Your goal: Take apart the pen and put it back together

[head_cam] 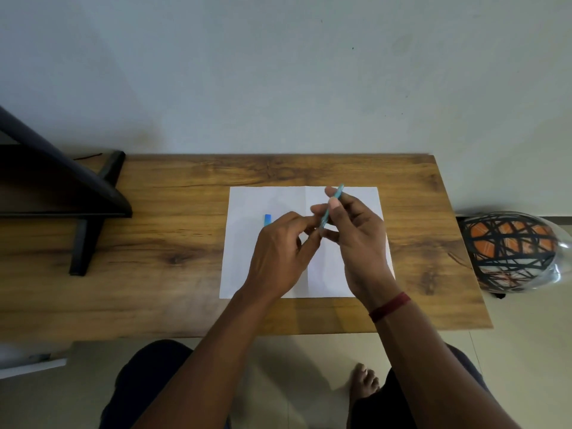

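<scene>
My right hand (356,239) holds the pen (332,202) up over the paper (247,267) on the tabletop (185,243), with my fingers (318,209) curled round its middle. My left hand (278,258) pinches the low end, I think to twist it off. The blue cap (267,218) is already off and lies on the paper. So I have only just started; the other parts are not apart yet.

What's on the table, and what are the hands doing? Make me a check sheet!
Surface: wooden table, white paper on it.
Job's things: teal pen held tilted above the paper; blue pen piece lying on the paper.
Clutter: black stand at the table's left end.
Hands: right hand grips the pen; left hand pinches its lower end.
Cables: thin dark strand at the far left, maybe a wire.
Surroundings: patterned helmet right of the table; pale wall.
</scene>
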